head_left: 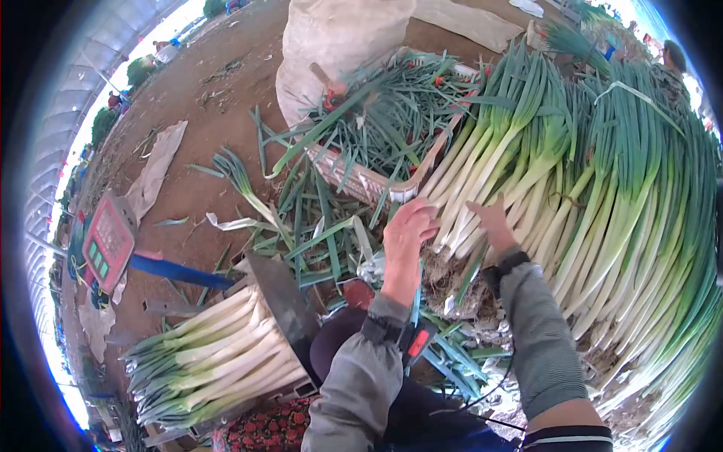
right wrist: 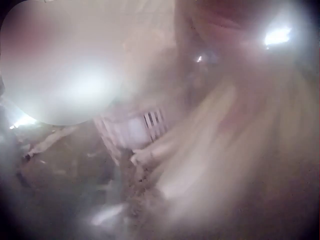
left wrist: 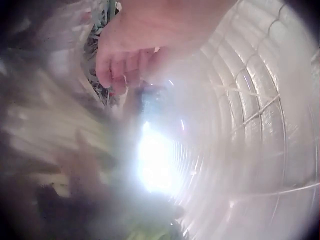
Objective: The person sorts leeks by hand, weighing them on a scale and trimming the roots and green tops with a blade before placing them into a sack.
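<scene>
A big heap of leeks [head_left: 520, 169] lies on the right, white stems and rooty ends toward me. Just left of those ends is my left hand [head_left: 407, 245], its fingers loosely bent. In the left wrist view that left hand [left wrist: 135, 55] shows nothing between its fingers. Over the white stems is my right hand [head_left: 493, 222], thumb and a finger spread apart, with no leek visible in its grasp. The right wrist view is hazy and blurred; pale leek stems [right wrist: 185, 175] show there. Trimmed leeks [head_left: 218, 358] lie stacked against a metal plate [head_left: 282, 301] at lower left.
A plastic crate [head_left: 354, 177] full of cut green leaves stands ahead, with a large pale sack [head_left: 339, 45] behind it. Loose leaves [head_left: 324, 226] litter the ground. A scale display [head_left: 109, 239] on a blue post [head_left: 181, 271] stands left. Dark roots [head_left: 456, 286] lie near me.
</scene>
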`<state>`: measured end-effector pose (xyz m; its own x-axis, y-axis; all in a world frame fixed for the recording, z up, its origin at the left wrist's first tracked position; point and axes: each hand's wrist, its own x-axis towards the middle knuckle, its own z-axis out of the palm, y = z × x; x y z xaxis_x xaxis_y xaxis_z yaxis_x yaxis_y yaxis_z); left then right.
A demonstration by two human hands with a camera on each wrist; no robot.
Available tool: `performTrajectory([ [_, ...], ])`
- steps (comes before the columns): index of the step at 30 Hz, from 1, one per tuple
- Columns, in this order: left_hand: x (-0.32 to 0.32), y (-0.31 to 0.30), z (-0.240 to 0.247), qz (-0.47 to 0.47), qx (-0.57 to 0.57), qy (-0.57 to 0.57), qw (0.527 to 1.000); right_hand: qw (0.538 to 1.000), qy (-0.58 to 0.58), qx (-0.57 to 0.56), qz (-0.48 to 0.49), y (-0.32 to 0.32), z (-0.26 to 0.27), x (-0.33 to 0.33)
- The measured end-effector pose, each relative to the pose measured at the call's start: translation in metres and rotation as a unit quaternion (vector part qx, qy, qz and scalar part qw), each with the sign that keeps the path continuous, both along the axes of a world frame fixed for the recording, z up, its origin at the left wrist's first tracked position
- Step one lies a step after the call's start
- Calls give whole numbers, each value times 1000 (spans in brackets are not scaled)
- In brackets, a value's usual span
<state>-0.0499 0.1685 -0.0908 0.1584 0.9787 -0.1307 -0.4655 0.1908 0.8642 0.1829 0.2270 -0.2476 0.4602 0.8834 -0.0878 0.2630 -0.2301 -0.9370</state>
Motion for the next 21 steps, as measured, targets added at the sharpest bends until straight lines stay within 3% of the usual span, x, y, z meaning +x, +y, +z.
performTrajectory([
  [1, 2, 3, 4, -4, -6, -6, 1000, 989, -124, -3, -76, 13, -5, -11],
  [5, 5, 13, 11, -35, -23, -21, 999, 943, -225, -213, -117, 52, 4, -36],
  [8, 7, 18, 15, -47, -46, -31, 997, 900, -284, -279, -177, 71, 4, -61],
  [16, -9, 19, 8, -33, -44, -8, 998, 951, -192, -181, -161, 51, 14, -41],
  [19, -13, 17, 6, -36, -40, -3, 999, 975, -131, 95, -152, 36, -3, -17],
  [21, -15, 13, 6, -33, -41, 13, 999, 992, -32, 68, -101, 10, 11, 5],
])
